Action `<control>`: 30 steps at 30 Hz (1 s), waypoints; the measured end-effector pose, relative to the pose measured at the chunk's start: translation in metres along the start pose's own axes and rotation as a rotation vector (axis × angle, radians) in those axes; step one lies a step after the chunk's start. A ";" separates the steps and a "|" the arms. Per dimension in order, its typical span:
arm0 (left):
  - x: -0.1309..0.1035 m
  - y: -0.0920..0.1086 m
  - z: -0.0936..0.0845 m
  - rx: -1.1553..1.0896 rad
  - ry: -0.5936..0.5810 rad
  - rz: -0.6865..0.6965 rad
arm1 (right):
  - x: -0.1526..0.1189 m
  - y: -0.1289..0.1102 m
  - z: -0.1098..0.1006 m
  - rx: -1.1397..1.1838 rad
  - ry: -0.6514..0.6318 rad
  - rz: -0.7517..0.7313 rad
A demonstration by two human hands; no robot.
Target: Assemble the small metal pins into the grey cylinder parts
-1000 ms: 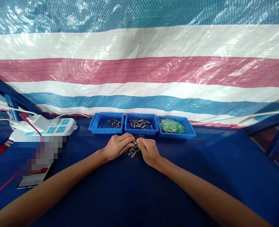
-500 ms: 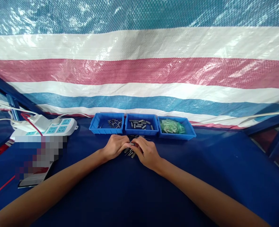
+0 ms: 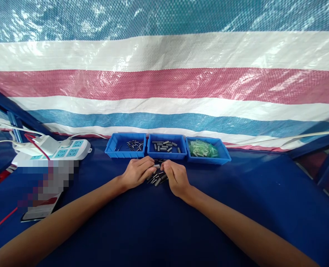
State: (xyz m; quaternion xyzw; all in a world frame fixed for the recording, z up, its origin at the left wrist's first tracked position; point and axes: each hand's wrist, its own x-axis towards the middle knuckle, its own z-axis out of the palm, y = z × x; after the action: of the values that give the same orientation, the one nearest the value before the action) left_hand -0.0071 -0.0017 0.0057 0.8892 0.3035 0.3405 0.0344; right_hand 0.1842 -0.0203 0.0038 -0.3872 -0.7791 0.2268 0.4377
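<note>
My left hand (image 3: 139,172) is closed, with a small grey cylinder (image 3: 156,166) between its thumb and fingertips. Just to its right, my right hand (image 3: 176,178) has its fingers curled together; what they hold, if anything, is too small to tell. The hands are slightly apart. Between and below them a pile of grey cylinders and thin metal pins (image 3: 156,179) lies on the dark blue table (image 3: 142,230). Behind the hands stand three blue bins: the left one (image 3: 125,155) with pins, the middle one (image 3: 167,155) with grey cylinders, the right one (image 3: 209,160) with green translucent pieces.
At the left a white power strip (image 3: 82,148) has plugs and cables in it. In front of it lies a flat dark-edged object (image 3: 39,214), partly pixelated, near a red cable (image 3: 3,221). A striped plastic sheet (image 3: 164,85) hangs behind the bins.
My hands have come apart: the right hand has shifted a little to the right, and its fingers have curled in. The left hand has barely moved and keeps a grey cylinder at its fingertips.
</note>
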 end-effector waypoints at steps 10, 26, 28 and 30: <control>-0.003 -0.005 -0.001 -0.139 -0.027 -0.069 | -0.001 0.003 0.005 -0.096 -0.034 -0.159; 0.001 -0.001 -0.002 -0.120 0.008 -0.093 | 0.000 -0.003 -0.003 0.035 0.044 0.031; 0.001 -0.002 -0.002 -0.159 0.062 -0.192 | -0.001 -0.003 -0.002 0.034 0.032 0.008; 0.001 -0.004 -0.001 -0.174 0.078 -0.220 | -0.002 -0.001 0.001 0.014 0.006 -0.032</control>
State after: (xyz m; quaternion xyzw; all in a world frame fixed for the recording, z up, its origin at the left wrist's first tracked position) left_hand -0.0088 0.0018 0.0065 0.8305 0.3694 0.3940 0.1364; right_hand 0.1837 -0.0231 0.0031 -0.3722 -0.7822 0.2242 0.4465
